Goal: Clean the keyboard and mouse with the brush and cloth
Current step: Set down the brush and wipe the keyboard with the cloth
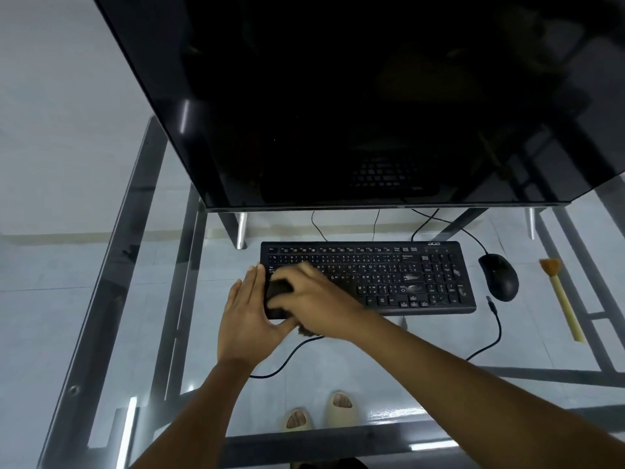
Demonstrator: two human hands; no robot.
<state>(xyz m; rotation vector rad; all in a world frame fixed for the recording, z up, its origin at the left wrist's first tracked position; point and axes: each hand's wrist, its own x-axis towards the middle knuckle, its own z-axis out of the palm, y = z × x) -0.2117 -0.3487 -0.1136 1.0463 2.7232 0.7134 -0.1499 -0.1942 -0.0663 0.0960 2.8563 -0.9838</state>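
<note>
Sandalled feet (318,412) show through the glass bench (101,299) at its near edge, so the person stands close and reaches forward with both arms. At the left end of the keyboard (368,277) the left hand (245,311) lies flat, fingers straight, against the keyboard's left edge, seemingly to brace it so it cannot slide on the smooth glass. The right hand (313,299) crosses over to the same end, blurred, fingers curled on a dark wad that is probably the cloth (279,287), pressed onto the keys; a dark fringe pokes out under the wrist. I judge this to be the wiping step on the left keys. Pale smears sit on keys toward the keyboard's right end, so that part likely awaits the cloth. Right of the keyboard lies the mouse (500,277), untouched, its cable looping toward the near edge. Further right, near the bench's right edge, the brush (561,299) lies parked, bristles pointing away. Beyond, the dark monitor (372,96) overhangs the far edge.
</note>
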